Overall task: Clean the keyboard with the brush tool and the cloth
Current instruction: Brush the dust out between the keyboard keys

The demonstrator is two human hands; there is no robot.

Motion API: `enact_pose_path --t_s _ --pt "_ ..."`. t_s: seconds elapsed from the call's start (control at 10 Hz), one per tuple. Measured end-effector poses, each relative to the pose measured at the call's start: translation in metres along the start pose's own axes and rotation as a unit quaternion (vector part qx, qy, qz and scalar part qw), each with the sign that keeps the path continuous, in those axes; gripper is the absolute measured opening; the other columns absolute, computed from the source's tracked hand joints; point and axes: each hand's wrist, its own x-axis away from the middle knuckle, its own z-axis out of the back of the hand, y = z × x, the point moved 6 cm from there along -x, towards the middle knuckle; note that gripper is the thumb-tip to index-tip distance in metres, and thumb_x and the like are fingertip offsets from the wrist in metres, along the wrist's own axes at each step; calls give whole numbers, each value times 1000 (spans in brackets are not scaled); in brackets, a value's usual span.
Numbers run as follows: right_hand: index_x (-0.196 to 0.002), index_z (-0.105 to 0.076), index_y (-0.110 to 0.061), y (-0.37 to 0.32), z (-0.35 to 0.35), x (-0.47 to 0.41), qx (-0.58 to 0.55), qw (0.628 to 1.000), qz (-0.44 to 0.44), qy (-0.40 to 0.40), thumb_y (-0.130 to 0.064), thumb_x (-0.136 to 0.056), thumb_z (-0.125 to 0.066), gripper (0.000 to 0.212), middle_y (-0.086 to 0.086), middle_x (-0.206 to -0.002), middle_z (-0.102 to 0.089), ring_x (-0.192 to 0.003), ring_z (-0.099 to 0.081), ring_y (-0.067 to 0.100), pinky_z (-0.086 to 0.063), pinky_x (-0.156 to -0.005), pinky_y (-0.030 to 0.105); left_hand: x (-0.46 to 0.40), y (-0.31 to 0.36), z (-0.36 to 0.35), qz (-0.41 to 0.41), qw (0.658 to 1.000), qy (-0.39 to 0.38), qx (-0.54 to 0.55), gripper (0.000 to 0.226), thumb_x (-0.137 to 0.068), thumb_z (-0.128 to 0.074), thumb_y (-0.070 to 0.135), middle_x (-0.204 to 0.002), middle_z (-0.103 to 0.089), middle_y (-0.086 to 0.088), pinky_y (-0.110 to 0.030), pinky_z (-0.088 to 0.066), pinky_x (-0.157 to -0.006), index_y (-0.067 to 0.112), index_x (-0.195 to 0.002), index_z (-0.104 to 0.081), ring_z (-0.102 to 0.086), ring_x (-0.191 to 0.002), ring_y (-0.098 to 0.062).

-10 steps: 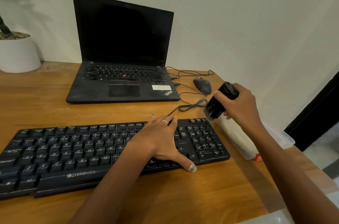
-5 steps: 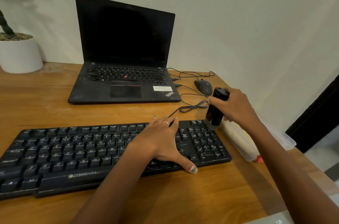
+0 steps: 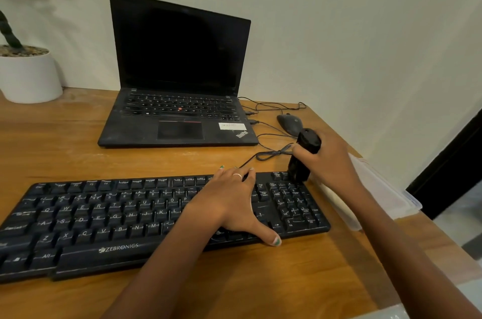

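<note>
A black Zebronics keyboard (image 3: 104, 219) lies across the front of the wooden desk. My left hand (image 3: 232, 201) rests flat on its right-middle keys, fingers spread, thumb at the front edge. My right hand (image 3: 331, 159) grips a black brush tool (image 3: 303, 155) held nearly upright, its lower end down on the keyboard's top right corner above the number pad. No cloth is visible.
An open black laptop (image 3: 180, 123) sits behind the keyboard, a mouse (image 3: 289, 124) and looped cables (image 3: 273, 153) to its right. A clear plastic box (image 3: 378, 188) lies at the desk's right edge. A white plant pot (image 3: 28, 76) stands far left.
My right hand has brought the brush tool down and left, from tilted above the desk's right side to upright on the keyboard's top right corner. My left hand has stayed put.
</note>
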Motion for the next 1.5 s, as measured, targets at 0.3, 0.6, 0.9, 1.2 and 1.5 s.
enact_pose_path --t_s 0.3,0.6,0.9,1.2,1.5 --pt "-84 -58 -14 9 5 1 -58 998 -33 9 -26 -82 -64 13 8 -74 -64 -59 -61 26 -49 -52 33 0 0 0 0 1000 3 -5 131 -65 -60 81 -163 10 -2 -39 8 -118 15 -155 9 9 -149 -23" --pt "-84 -59 -10 3 6 2 -43 999 -24 22 -25 -82 -65 17 2 -71 -60 -61 -56 19 -46 -55 16 0 0 0 -2 1000 7 -5 130 -65 -60 81 -163 11 -2 -38 9 -117 15 -154 9 10 -149 -22" --pt "-88 -59 -13 6 11 -2 -29 999 -42 0 -27 -82 -65 17 9 -76 -66 -57 -63 23 -52 -52 32 0 0 1 1 1000 5 -7 130 -66 -60 81 -163 10 -2 -37 9 -117 15 -155 9 9 -149 -22" --pt "-84 -58 -11 10 19 8 -37 998 -46 17 -28 -82 -65 18 9 -70 -65 -56 -63 27 -55 -55 43 0 0 1 1 1000 2 -5 130 -66 -60 81 -163 11 -2 -38 9 -118 15 -154 9 10 -149 -22" --pt "-84 -58 -15 10 24 6 -42 997 -65 -30 -25 -83 -65 13 4 -68 -64 -48 -61 21 -51 -46 31 1 0 1 3 1000 0 -7 130 -65 -60 81 -163 10 -1 -39 6 -118 15 -154 8 8 -149 -23"
